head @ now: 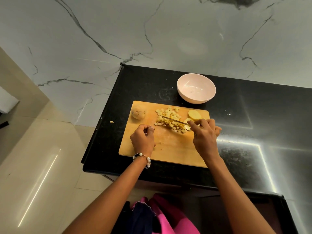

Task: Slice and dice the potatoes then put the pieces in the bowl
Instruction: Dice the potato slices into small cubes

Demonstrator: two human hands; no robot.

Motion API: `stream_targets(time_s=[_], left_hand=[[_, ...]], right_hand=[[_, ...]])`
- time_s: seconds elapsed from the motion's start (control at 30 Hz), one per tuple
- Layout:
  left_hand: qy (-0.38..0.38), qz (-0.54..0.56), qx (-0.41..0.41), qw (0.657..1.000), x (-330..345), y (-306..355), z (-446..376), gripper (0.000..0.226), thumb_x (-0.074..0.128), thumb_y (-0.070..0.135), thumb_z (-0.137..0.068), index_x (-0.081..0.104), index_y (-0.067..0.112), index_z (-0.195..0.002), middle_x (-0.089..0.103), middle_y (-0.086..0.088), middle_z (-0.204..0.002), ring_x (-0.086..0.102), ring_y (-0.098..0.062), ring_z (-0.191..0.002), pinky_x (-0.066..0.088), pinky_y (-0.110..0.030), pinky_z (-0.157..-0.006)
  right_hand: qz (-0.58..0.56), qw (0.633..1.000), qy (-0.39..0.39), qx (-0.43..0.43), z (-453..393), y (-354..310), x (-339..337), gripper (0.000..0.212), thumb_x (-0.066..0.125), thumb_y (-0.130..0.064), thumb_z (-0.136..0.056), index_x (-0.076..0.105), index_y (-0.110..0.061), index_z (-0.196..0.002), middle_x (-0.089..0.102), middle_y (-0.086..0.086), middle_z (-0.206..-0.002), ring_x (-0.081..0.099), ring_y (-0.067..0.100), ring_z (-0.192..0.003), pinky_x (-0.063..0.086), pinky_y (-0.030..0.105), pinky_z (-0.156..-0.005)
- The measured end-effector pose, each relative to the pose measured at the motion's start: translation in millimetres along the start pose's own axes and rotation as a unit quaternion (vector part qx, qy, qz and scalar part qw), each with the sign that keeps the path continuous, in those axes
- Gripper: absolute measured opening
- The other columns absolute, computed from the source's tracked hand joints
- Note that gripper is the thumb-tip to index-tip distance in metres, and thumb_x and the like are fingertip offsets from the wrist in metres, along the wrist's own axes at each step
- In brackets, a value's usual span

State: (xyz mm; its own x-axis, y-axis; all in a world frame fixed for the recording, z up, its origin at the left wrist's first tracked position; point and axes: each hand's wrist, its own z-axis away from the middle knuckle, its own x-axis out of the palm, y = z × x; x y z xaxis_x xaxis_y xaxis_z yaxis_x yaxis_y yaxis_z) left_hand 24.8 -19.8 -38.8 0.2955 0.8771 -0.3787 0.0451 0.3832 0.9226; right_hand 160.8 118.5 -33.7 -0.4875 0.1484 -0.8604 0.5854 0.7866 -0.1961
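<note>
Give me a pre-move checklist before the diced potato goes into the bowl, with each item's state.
1. Bowl within reach past the cutting board, holding no pieces: ok.
2. Diced potato gathered in one pile: not ok, a stray piece lies on the counter.
3. All potato cut: not ok, whole potato and slices remain.
4. Knife under control in the right hand: ok.
5. Left hand clear of the blade: ok.

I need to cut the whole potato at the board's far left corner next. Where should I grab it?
Cup the whole potato over its rounded top from the left with the left hand; it sits alone on the cutting board, clear of the diced pieces.
</note>
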Motion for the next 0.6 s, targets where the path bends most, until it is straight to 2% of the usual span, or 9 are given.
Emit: stream_targets(time_s=[0.07,0.13,0.2,0.27,0.33,0.37,0.47,0.53,0.6], left_hand=[[0.010,-0.057,0.073,0.996,-0.6,3.8,-3.9,0.011,0.060,0.010,-0.088,0.068,0.009,-0.096,0.069,-0.007,-0.088,0.065,-0.022,-0.079,0.050,-0.027,-0.071],[0.015,-0.104,0.200,0.974,0.3,9.3,-7.1,0.029,0.053,-0.004,-0.086,0.067,0.010,-0.107,0.066,-0.008,-0.098,0.057,-0.025,-0.091,0.046,-0.029,-0.076],[-0.004,-0.175,0.334,0.926,2.8,13.1,-11.1,0.051,0.048,-0.013,-0.079,0.065,0.016,-0.117,0.061,-0.009,-0.102,0.052,-0.027,-0.093,0.045,-0.033,-0.073],[-0.030,-0.256,0.420,0.870,5.7,13.3,-16.8,0.062,0.044,-0.010,-0.077,0.063,0.027,-0.121,0.058,-0.010,-0.110,0.050,-0.028,-0.098,0.046,-0.036,-0.070],[-0.048,-0.329,0.443,0.832,6.9,9.7,-21.1,0.058,0.042,0.000,-0.079,0.062,0.035,-0.121,0.056,-0.010,-0.118,0.050,-0.030,-0.104,0.046,-0.041,-0.076],[-0.044,-0.351,0.436,0.827,6.8,7.1,-23.5,0.055,0.043,0.003,-0.080,0.062,0.035,-0.121,0.056,-0.011,-0.119,0.051,-0.031,-0.106,0.045,-0.045,-0.080],[-0.006,-0.364,0.377,0.851,6.8,0.4,-31.3,0.049,0.053,0.001,-0.076,0.065,0.027,-0.116,0.058,-0.010,-0.113,0.053,-0.032,-0.102,0.042,-0.049,-0.082],[0.013,-0.369,0.368,0.853,7.5,2.3,-32.6,0.037,0.064,0.002,-0.074,0.071,0.023,-0.104,0.062,-0.005,-0.100,0.055,-0.030,-0.093,0.041,-0.048,-0.081],[0.014,-0.373,0.387,0.843,11.8,9.4,-31.2,0.015,0.071,0.012,-0.075,0.074,0.022,-0.087,0.066,0.000,-0.084,0.057,-0.026,-0.083,0.039,-0.048,-0.082]], right_hand=[[0.032,0.998,0.031,-0.044,-1.2,1.5,-4.7,0.048,0.061,0.015,-0.071,0.070,-0.016,-0.106,0.062,0.009,-0.099,0.050,0.030,-0.094,0.017,0.036,-0.072],[0.067,0.993,0.051,-0.086,-1.7,0.7,-8.2,0.044,0.049,0.008,-0.076,0.068,-0.015,-0.108,0.062,0.010,-0.105,0.053,0.031,-0.095,0.021,0.037,-0.074],[0.095,0.987,0.058,-0.119,-0.8,-0.8,-9.1,0.041,0.044,0.002,-0.080,0.067,-0.013,-0.111,0.063,0.011,-0.108,0.056,0.032,-0.098,0.024,0.039,-0.076],[0.110,0.981,0.065,-0.143,1.1,-0.6,-7.9,0.037,0.049,0.000,-0.082,0.065,-0.013,-0.112,0.063,0.011,-0.110,0.057,0.031,-0.100,0.026,0.041,-0.077],[0.114,0.979,0.084,-0.149,3.1,0.7,-7.8,0.035,0.055,0.000,-0.082,0.066,-0.014,-0.112,0.064,0.009,-0.108,0.058,0.029,-0.099,0.026,0.041,-0.077],[0.113,0.978,0.092,-0.147,4.2,1.7,-8.9,0.035,0.057,0.001,-0.081,0.067,-0.014,-0.111,0.065,0.008,-0.106,0.059,0.028,-0.098,0.025,0.041,-0.076],[0.100,0.983,0.101,-0.113,10.8,7.9,-12.8,0.036,0.050,0.002,-0.082,0.069,-0.013,-0.109,0.066,0.008,-0.101,0.060,0.028,-0.092,0.021,0.038,-0.075],[0.065,0.992,0.104,-0.042,15.8,14.7,-14.6,0.036,0.050,0.001,-0.081,0.070,-0.014,-0.107,0.067,0.006,-0.098,0.059,0.026,-0.088,0.017,0.034,-0.075],[0.012,0.993,0.100,0.057,21.1,21.4,-15.0,0.037,0.055,0.005,-0.080,0.071,-0.015,-0.106,0.067,0.004,-0.093,0.058,0.025,-0.082,0.020,0.035,-0.076]])
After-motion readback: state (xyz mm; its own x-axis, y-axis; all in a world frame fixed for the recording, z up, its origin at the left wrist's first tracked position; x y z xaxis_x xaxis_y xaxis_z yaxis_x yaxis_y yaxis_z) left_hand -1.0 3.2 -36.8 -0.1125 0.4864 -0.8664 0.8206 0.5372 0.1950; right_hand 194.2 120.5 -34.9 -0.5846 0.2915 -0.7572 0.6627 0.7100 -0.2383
